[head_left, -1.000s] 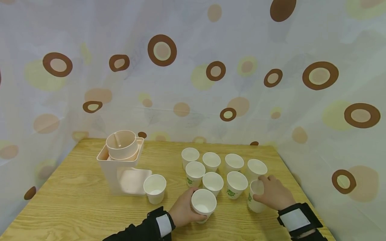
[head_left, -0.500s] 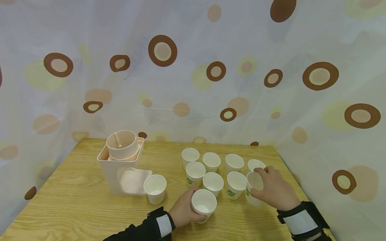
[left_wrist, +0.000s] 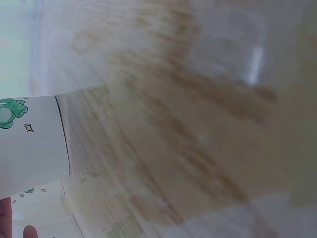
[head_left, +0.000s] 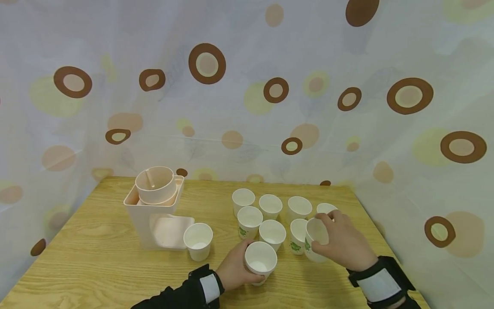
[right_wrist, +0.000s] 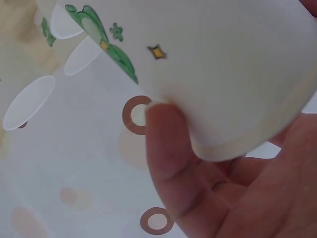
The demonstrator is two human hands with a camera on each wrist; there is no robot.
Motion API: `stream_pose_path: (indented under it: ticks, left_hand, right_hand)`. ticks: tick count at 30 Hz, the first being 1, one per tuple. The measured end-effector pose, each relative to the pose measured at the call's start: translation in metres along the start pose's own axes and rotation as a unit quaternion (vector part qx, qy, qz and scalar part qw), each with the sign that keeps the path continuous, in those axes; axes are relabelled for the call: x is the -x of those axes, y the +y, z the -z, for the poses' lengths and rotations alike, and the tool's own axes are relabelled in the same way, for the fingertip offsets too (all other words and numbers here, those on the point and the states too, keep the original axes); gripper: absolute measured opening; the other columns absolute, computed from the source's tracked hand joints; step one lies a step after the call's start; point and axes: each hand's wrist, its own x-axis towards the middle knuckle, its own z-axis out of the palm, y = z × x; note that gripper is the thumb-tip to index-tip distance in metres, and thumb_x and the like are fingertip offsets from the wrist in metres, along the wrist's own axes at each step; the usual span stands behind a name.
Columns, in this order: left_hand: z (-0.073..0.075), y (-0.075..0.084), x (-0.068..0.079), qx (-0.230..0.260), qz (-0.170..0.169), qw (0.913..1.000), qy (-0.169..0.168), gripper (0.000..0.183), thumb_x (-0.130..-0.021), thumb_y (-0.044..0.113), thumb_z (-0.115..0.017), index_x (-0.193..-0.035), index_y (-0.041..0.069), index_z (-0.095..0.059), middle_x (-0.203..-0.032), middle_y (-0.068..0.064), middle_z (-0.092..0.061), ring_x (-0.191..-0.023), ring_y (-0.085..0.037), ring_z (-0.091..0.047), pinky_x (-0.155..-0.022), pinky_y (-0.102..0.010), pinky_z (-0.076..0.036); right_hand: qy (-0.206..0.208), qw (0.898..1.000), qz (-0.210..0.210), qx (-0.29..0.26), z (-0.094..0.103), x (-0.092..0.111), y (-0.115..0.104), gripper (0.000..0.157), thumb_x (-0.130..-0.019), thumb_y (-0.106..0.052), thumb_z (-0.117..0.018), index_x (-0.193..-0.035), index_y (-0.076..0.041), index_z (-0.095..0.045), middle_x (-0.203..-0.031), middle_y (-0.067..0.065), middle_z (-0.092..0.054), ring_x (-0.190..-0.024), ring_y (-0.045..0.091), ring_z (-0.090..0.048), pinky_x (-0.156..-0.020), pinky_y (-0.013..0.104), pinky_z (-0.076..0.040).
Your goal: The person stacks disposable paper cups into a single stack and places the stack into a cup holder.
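In the head view, my left hand grips a white paper cup near the front of the table; a second rim line shows just below its top rim. Farther right, my right hand holds another white paper cup, thumb and fingers near its rim. This cup overlaps a green-printed cup on its left. The right wrist view shows the thumb against the held cup's wall. At the left wrist view's edge are a printed cup and a fingertip.
Several upright white cups stand in two rows behind the hands. A single cup stands to the left, close to a pale pink square container with a round cup-like vessel in its top. A dotted curtain hangs behind the wooden table.
My right hand has moved left with its cup, toward the neighbouring printed cup, which it now partly covers. My left hand and its cup have stayed in place.
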Motion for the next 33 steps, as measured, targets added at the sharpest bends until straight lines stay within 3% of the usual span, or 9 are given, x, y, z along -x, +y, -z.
stream_pose_path:
  ticks: [13, 27, 33]
  left_hand:
    - [0.000, 0.000, 0.000, -0.001, 0.004, 1.0000, 0.002, 0.077, -0.064, 0.027, -0.082, -0.127, 0.002, -0.044, -0.120, -0.013, -0.058, -0.108, -0.025, -0.057, -0.094, -0.047, -0.047]
    - [0.001, 0.000, 0.000, 0.007, -0.001, 1.0000, -0.005, 0.076, -0.065, 0.026, -0.082, -0.127, 0.003, -0.044, -0.122, -0.011, -0.058, -0.108, -0.024, -0.056, -0.094, -0.046, -0.047]
    - [0.001, -0.001, 0.000, -0.002, -0.009, 1.0000, -0.004, 0.076, -0.066, 0.028, -0.082, -0.127, 0.004, -0.044, -0.122, -0.011, -0.058, -0.108, -0.023, -0.056, -0.094, -0.044, -0.048]
  right_hand:
    - [0.017, 0.999, 0.041, 0.003, 0.004, 0.002, -0.028, 0.053, -0.067, -0.029, -0.069, -0.114, -0.006, -0.062, -0.096, 0.011, -0.055, -0.078, 0.019, -0.048, -0.049, 0.028, -0.043]
    - [0.037, 0.994, 0.104, 0.000, -0.004, -0.008, -0.064, 0.054, -0.064, -0.031, -0.070, -0.114, -0.010, -0.063, -0.099, 0.007, -0.057, -0.083, 0.019, -0.052, -0.055, 0.030, -0.049]
    - [0.030, 0.990, 0.136, -0.026, -0.012, -0.012, -0.076, 0.054, -0.063, -0.029, -0.072, -0.113, -0.010, -0.062, -0.099, 0.007, -0.056, -0.082, 0.017, -0.052, -0.060, 0.032, -0.051]
